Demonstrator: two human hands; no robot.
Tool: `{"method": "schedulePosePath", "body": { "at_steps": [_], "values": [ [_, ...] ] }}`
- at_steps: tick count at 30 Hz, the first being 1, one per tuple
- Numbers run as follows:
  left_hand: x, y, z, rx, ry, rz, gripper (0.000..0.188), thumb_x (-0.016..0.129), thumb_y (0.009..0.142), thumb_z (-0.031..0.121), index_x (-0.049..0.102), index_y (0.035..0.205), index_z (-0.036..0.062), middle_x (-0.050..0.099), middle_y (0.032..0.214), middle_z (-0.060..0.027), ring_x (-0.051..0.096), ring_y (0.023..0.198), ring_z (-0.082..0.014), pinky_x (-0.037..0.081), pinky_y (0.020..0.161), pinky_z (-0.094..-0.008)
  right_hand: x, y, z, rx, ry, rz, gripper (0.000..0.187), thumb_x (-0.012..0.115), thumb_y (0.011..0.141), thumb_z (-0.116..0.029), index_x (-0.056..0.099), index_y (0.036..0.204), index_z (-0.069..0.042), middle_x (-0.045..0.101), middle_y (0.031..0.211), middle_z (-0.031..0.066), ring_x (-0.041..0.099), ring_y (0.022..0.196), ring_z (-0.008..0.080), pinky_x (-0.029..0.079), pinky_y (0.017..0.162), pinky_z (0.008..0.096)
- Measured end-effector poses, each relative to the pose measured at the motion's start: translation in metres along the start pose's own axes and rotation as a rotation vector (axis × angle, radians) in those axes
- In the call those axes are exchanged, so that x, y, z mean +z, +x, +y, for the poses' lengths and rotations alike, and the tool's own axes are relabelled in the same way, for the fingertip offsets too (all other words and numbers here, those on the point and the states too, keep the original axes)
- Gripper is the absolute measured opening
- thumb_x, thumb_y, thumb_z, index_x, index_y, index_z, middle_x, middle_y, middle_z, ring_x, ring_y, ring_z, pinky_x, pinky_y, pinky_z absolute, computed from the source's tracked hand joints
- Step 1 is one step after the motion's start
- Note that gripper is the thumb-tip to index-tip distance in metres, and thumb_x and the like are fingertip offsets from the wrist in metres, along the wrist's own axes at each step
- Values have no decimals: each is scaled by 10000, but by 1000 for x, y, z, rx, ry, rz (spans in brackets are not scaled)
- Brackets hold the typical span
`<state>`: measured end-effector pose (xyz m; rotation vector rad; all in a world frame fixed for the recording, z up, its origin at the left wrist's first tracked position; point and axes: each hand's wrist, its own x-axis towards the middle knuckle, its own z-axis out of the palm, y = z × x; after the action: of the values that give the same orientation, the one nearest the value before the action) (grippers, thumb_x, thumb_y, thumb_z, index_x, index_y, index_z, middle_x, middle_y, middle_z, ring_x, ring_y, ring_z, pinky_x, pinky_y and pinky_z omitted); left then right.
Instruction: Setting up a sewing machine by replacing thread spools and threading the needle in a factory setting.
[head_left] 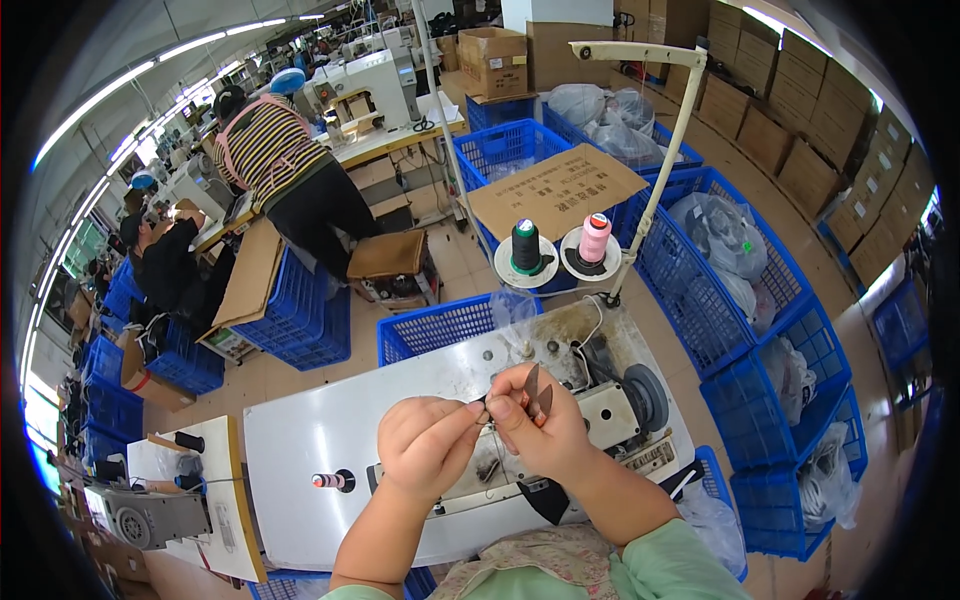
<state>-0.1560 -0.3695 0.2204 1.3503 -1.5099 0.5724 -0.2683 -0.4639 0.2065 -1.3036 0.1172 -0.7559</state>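
Both my hands meet above the sewing machine (pixel 605 412). My left hand (pixel 425 445) is closed in a pinch, thumb and forefinger on a small dark piece (pixel 481 403) too small to name. Closed too, my right hand (pixel 548 432) has its fingertips against that same piece. Thread snips (pixel 539 388) are tucked in the right hand, their blades sticking up past the fingers and a bit of orange-red showing lower down. A black cloth piece (pixel 545 500) lies at the machine's near side, below my right wrist.
A small thread spool (pixel 330 481) stands on the white table (pixel 300 430). Dark green (pixel 525 248) and pink (pixel 595 238) cones sit on the thread stand beyond the machine. Blue crates (pixel 690 290) with plastic bags line the right. A person in a striped top (pixel 265 145) bends over at far left.
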Motion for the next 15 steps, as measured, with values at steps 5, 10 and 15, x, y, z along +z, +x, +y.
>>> {"method": "schedulePosePath", "body": {
  "at_steps": [5, 10, 15],
  "values": [
    [-1, 5, 10, -205, -190, -15, 209, 718, 625, -50, 609, 792, 14, 607, 667, -72, 577, 558, -179, 448, 499, -256, -5, 1, -5, 90, 187, -51, 148, 587, 874, -151, 504, 934, -44, 483, 634, -27, 404, 478, 26, 306, 419, 177],
    [-3, 3, 15, -285, -266, -33, 190, 707, 641, -59, 610, 792, 3, 614, 669, -80, 590, 572, -175, 455, 504, -249, -5, 4, -3, 88, 275, -67, 227, 626, 845, -142, 466, 979, -53, 461, 606, -24, 407, 471, 36, 307, 407, 182],
    [-5, 6, 21, -379, -336, -58, 160, 691, 655, -56, 613, 779, 8, 619, 669, -84, 590, 574, -162, 443, 503, -239, -5, 8, 3, 144, 438, -108, 344, 664, 818, -181, 405, 1014, -68, 461, 611, -18, 397, 463, 51, 304, 400, 187]
  ]
}}
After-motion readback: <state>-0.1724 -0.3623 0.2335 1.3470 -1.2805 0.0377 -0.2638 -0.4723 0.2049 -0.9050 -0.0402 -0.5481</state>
